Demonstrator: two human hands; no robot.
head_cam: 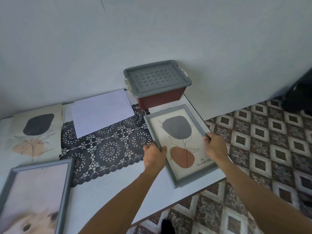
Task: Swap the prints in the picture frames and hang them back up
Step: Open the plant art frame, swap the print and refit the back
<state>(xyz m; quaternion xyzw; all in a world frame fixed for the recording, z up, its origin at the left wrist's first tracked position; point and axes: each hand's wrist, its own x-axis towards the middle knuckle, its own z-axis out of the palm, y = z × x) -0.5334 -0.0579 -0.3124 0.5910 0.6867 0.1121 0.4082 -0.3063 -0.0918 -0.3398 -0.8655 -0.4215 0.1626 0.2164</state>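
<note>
A small grey picture frame [179,180] lies face up at the table's right end. It shows a print with a grey blob, a rust blob and a line-drawn leaf. My left hand [154,157] grips its left edge, thumb on the glass. My right hand [215,146] grips its right edge. A loose print [36,134] with a dark blob and a peach blob lies at the far left. A larger grey frame [65,188] holding a pale pink animal picture lies at the near left corner.
A blank white sheet [101,112] lies on a black lace runner [108,149] across the white table [104,200]. A red-brown storage box with a grey lid [157,78] stands against the wall. Patterned floor tiles [263,149] are to the right.
</note>
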